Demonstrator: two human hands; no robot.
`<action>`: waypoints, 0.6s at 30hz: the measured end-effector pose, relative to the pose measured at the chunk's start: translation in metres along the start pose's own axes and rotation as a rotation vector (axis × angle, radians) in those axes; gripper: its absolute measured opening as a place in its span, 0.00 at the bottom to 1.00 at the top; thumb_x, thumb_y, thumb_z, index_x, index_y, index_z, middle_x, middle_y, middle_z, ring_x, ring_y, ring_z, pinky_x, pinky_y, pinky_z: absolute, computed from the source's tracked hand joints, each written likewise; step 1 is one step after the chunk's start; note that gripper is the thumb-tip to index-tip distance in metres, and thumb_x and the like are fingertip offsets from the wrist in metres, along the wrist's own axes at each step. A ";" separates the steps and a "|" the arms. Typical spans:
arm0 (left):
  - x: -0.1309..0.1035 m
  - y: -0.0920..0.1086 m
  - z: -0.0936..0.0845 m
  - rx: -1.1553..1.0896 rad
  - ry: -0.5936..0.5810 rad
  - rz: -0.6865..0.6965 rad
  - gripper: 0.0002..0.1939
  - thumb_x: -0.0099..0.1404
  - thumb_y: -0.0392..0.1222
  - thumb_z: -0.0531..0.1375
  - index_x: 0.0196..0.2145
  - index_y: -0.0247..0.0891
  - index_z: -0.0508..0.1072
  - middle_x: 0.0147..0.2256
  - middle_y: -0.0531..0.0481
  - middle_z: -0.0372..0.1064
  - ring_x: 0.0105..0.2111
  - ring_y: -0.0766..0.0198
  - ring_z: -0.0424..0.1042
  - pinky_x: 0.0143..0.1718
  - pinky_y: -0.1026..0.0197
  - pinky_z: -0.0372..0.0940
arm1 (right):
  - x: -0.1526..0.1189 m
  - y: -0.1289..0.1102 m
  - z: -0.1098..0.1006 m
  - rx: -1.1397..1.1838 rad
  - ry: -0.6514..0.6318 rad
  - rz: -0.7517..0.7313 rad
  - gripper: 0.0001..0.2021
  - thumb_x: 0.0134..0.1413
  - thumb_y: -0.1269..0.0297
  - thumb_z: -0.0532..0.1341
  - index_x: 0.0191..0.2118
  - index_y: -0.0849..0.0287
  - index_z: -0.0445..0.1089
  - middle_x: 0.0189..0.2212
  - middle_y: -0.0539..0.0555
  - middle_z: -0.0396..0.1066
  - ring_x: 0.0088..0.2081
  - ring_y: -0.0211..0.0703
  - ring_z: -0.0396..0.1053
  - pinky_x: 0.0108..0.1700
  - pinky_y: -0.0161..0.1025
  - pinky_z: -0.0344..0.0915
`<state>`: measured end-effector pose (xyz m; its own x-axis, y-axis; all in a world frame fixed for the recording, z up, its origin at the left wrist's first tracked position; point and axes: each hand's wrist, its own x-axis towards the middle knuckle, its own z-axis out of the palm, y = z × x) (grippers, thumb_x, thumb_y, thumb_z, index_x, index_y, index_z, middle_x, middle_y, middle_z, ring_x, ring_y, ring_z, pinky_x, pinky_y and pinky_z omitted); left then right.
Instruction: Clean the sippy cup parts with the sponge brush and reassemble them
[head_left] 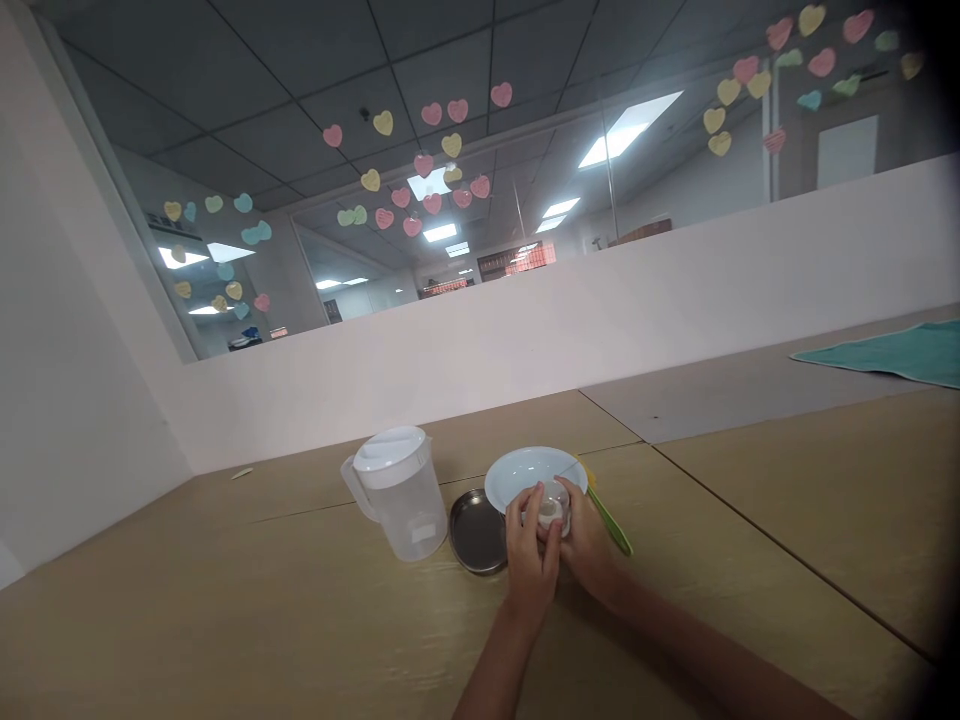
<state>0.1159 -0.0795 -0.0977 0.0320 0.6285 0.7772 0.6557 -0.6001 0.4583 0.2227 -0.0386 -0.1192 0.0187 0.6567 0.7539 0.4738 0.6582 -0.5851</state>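
Observation:
Both hands meet at the near edge of a white bowl (529, 465). My left hand (531, 550) curls its fingers around the left side of a small clear cup (553, 500) with something pale in it. From the right, my right hand (589, 540) grips the same cup, its lower part hidden by the fingers. A round dark metal dish (478, 535) lies just left of my left hand, partly behind it. Beside the bowl, right of my right hand, rests a utensil with a green handle (611, 522) and a yellow end.
A clear plastic pitcher (409, 500) with a white lid stands left of the metal dish. A teal cloth (892, 352) lies at the far right. Behind the wooden table (300, 600) rises a low white wall (450, 350) below a window with paper hearts.

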 end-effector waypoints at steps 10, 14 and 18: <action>-0.006 -0.005 0.000 -0.059 0.043 -0.151 0.26 0.63 0.50 0.53 0.56 0.40 0.60 0.46 0.42 0.67 0.41 0.61 0.67 0.44 0.59 0.62 | -0.002 0.004 0.009 -0.146 0.030 -0.172 0.26 0.54 0.55 0.53 0.57 0.59 0.52 0.50 0.62 0.64 0.48 0.52 0.63 0.47 0.50 0.62; -0.006 -0.004 0.002 -0.067 0.083 -0.144 0.25 0.63 0.49 0.53 0.56 0.40 0.60 0.42 0.43 0.68 0.39 0.62 0.67 0.43 0.59 0.62 | -0.001 0.006 0.009 -0.167 0.043 -0.177 0.26 0.54 0.55 0.54 0.56 0.61 0.53 0.47 0.62 0.66 0.47 0.52 0.63 0.46 0.51 0.62; -0.006 -0.004 0.002 -0.096 0.084 -0.123 0.24 0.64 0.48 0.51 0.56 0.41 0.60 0.45 0.44 0.66 0.42 0.62 0.65 0.46 0.58 0.61 | 0.001 0.005 0.009 -0.138 0.079 -0.156 0.24 0.52 0.55 0.56 0.52 0.63 0.56 0.43 0.62 0.66 0.44 0.51 0.64 0.43 0.49 0.63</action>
<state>0.1148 -0.0795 -0.1047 -0.1096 0.6590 0.7441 0.5755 -0.5683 0.5880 0.2170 -0.0313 -0.1236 0.0019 0.5165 0.8563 0.5922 0.6894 -0.4171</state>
